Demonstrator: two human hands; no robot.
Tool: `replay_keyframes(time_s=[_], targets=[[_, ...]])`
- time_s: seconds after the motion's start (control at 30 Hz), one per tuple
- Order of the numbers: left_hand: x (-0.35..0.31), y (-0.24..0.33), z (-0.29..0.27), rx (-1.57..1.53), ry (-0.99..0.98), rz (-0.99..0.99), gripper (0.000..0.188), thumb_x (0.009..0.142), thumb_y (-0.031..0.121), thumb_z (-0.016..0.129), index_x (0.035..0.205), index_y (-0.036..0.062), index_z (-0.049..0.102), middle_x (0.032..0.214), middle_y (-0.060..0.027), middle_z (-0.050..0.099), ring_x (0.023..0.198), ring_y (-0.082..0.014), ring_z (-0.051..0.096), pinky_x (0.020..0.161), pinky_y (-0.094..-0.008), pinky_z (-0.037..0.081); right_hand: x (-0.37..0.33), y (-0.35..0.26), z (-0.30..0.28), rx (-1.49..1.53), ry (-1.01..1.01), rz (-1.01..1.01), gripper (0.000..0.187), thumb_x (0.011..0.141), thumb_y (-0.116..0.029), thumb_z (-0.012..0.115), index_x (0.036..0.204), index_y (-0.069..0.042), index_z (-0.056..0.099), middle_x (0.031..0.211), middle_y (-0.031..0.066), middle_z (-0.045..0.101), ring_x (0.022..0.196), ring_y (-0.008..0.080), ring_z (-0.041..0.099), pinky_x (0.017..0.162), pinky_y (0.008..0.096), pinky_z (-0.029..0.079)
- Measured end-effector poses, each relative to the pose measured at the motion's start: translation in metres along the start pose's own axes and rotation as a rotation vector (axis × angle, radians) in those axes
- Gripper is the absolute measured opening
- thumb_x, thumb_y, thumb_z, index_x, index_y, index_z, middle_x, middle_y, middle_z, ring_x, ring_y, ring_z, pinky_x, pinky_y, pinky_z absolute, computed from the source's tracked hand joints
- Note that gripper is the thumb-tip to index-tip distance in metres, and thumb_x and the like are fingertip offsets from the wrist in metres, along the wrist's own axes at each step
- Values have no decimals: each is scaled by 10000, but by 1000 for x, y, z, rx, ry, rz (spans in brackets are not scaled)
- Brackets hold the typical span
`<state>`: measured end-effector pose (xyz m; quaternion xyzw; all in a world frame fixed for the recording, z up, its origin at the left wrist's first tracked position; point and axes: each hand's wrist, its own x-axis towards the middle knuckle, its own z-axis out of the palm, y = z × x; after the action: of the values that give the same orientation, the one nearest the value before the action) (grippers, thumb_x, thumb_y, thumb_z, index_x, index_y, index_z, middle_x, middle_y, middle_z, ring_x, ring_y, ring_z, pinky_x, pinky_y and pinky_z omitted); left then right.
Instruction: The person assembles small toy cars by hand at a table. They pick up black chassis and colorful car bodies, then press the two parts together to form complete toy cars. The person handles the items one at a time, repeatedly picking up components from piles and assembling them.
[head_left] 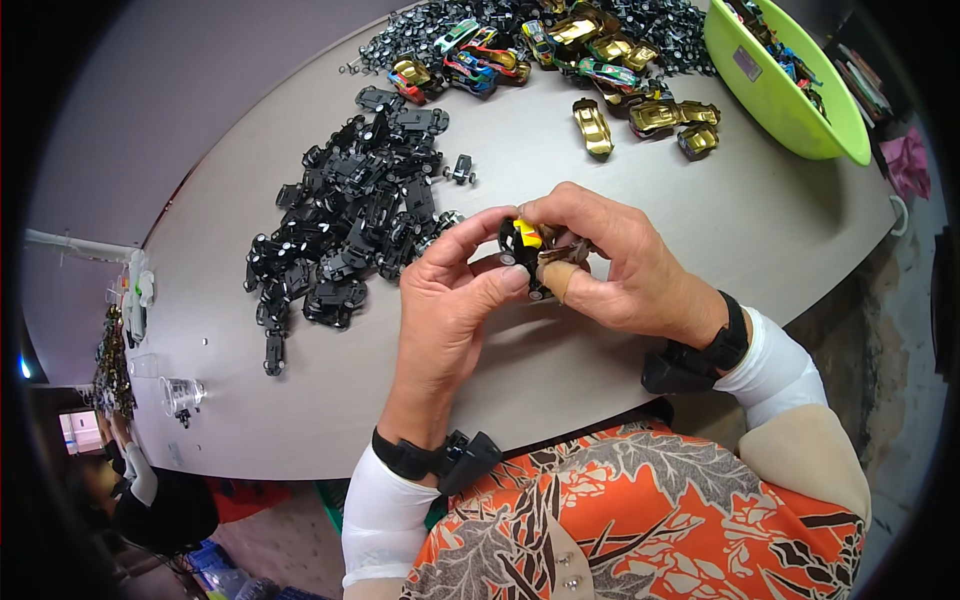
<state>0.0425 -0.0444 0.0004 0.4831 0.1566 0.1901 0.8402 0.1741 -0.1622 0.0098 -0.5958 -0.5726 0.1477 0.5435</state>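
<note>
Now, hands: I see my left hand (445, 300) and right hand (610, 265) pinching a small black-and-yellow toy car (524, 250), fingers closed narrow around it.
Car: above the grey table (560, 370).
Nearby: pile of black plastic chassis parts (350, 230) at left.

One green basin (790, 100), one clear cup (180, 393), three loose gold toy cars (593, 127).

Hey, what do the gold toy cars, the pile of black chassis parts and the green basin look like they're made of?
The gold toy cars look like plastic or metal with a shiny chrome-like coating; bright mirror glints show, so which one is unclear. The black chassis parts seem moulded plastic, dull black with small pale wheel hubs. The green basin looks like smooth glossy plastic, uniform lime colour with a thin rim.
</note>
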Motion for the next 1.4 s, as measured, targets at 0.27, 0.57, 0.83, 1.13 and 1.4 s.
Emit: replay_keyframes(time_s=[0.27, 0.57, 0.83, 1.13, 1.4], targets=[[-1, -3, -5, 13, -33, -47, 439, 751, -42, 668, 1176, 2, 567, 1105, -71, 572, 908, -153, 604, 705, -245, 532, -1, 7, 1, 53, 12, -71, 282, 742, 1, 571, 1023, -8, 573, 851, 94, 538, 659, 168, 542, 554, 259, 445], [-1, -4, -3, 17, -38, -40, 416, 762, -25, 667, 1166, 37, 587, 1118, -59, 570, 971, -162, 595, 703, -219, 516, 0, 1, -7, 24, -97, 20, 249, 747, 35, 589, 992, 4, 555, 867, 66, 526, 704, 104, 517, 573, 223, 437], [-2, -5, -2, 66, -50, -4, 397, 767, -4, 670, 1155, 26, 591, 1114, -61, 572, 954, -156, 595, 718, -229, 507, -1, 2, -4, 18, -56, -15, 255, 738, 43, 594, 986, -2, 558, 862, 55, 525, 679, 86, 522, 550, 209, 435], [-3, -1, 0, 59, -27, -16, 401, 766, 15, 683, 1151, 11, 572, 1009, -74, 622, 865, -111, 597, 707, -223, 504, -1, 2, 2, 100, 50, 18, 211, 723, 40, 591, 928, -1, 566, 797, 43, 515, 592, 71, 501, 487, 210, 402], [-2, -3, -1, 52, -33, 1, 401, 762, -9, 676, 1148, 0, 568, 1030, -74, 606, 894, -118, 592, 727, -225, 513, -1, 3, 1, 92, 30, 9, 215, 731, 33, 589, 943, -4, 577, 802, 51, 518, 610, 84, 512, 498, 215, 415]])
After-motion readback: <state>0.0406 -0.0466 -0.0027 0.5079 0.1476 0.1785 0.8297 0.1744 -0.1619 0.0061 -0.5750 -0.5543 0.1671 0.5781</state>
